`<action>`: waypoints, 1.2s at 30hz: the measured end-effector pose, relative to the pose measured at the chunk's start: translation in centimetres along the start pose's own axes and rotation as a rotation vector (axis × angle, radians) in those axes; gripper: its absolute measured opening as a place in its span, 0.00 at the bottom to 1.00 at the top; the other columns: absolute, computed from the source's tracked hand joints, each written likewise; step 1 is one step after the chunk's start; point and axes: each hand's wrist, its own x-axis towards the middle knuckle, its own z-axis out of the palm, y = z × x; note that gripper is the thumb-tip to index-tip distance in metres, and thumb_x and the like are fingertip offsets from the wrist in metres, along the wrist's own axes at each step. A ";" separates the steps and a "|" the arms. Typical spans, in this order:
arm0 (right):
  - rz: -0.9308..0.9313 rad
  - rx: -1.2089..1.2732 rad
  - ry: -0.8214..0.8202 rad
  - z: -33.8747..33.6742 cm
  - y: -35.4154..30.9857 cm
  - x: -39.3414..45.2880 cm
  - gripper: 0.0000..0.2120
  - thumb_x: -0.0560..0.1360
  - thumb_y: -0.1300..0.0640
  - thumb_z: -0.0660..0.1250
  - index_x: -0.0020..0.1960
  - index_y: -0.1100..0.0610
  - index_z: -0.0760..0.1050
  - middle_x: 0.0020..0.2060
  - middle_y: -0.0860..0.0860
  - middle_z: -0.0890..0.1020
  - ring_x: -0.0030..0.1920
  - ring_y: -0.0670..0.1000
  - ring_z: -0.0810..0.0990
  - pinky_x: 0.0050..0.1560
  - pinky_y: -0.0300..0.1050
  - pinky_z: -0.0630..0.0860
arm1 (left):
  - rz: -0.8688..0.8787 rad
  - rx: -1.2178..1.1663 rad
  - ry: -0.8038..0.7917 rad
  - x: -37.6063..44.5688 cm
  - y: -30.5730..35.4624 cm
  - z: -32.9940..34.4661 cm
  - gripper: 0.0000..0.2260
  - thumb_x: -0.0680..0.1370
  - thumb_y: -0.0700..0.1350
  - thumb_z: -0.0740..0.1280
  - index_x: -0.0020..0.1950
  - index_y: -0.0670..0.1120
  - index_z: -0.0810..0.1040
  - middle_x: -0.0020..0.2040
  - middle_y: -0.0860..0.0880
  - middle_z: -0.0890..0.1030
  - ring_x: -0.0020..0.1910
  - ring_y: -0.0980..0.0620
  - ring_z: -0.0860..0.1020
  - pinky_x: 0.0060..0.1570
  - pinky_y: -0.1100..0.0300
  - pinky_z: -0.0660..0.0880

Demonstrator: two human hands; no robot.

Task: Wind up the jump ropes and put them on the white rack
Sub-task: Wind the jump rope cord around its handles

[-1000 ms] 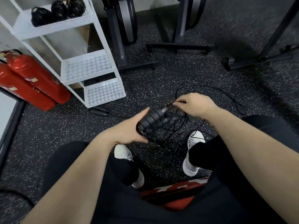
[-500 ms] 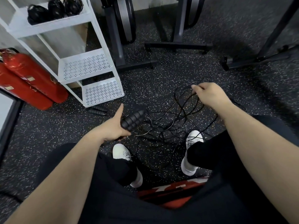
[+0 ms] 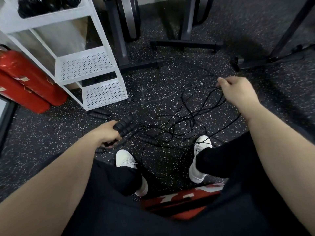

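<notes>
Clearly the trouble lies in the tangle of cord [image 3: 184, 120] sprawled on the floor just right of the white rack [image 3: 95, 70], spread between the two shoes and overlapping itself in many loops. The left hand [image 3: 105, 133], in front of the rack's lowest shelf, has its fingers curled around a pair of ribbed handles [image 3: 124, 125]; the right hand [image 3: 237, 92], well to the right of the rack, pinches a strand with fingers closed on it. Pulling the hands wider would likely tighten a knot, or drag in the loose handles [image 3: 100, 114] lying at the rack's foot. Wound bundles [image 3: 34, 5] already sit on the top shelf.
</notes>
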 end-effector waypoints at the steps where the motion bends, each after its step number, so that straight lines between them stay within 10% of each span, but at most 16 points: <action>1: -0.015 -0.027 -0.044 0.1 -0.1 0.0 0.16 0.82 0.41 0.59 0.53 0.47 0.82 0.28 0.49 0.73 0.25 0.50 0.66 0.30 0.42 0.63 | 0.007 0.000 -0.014 0.1 0.1 0.1 0.21 0.79 0.32 0.68 0.67 0.52 0.72 0.50 0.37 0.82 0.39 0.46 0.80 0.33 0.56 0.78; 11: -0.112 -0.046 -0.557 1.2 -2.2 -1.7 0.14 0.81 0.39 0.62 0.50 0.42 0.85 0.34 0.52 0.68 0.31 0.49 0.64 0.33 0.43 0.62 | -0.120 -0.365 -0.016 2.8 0.0 1.3 0.18 0.80 0.33 0.67 0.66 0.47 0.70 0.53 0.39 0.80 0.42 0.43 0.81 0.37 0.52 0.82; 26: 0.002 -0.195 -0.347 1.8 -2.8 0.6 0.12 0.80 0.48 0.64 0.48 0.54 0.83 0.32 0.50 0.77 0.28 0.49 0.70 0.32 0.41 0.67 | -0.305 -0.686 0.200 10.8 -3.0 7.4 0.16 0.78 0.31 0.65 0.61 0.47 0.69 0.44 0.41 0.76 0.36 0.47 0.74 0.36 0.54 0.75; 29: -0.029 -0.332 -0.363 1.1 -2.8 0.9 0.16 0.78 0.40 0.67 0.57 0.50 0.82 0.44 0.47 0.80 0.41 0.51 0.80 0.46 0.43 0.74 | -0.309 -0.633 0.348 11.8 -4.1 8.0 0.19 0.77 0.33 0.64 0.66 0.47 0.71 0.49 0.41 0.77 0.43 0.43 0.75 0.39 0.51 0.76; 36: 0.023 -0.205 -0.216 0.2 -2.2 2.4 0.14 0.79 0.42 0.67 0.47 0.51 0.84 0.34 0.53 0.79 0.34 0.53 0.73 0.38 0.43 0.68 | -0.439 -0.820 0.417 14.2 -5.2 8.7 0.22 0.77 0.35 0.66 0.67 0.52 0.68 0.59 0.40 0.77 0.48 0.44 0.75 0.36 0.51 0.79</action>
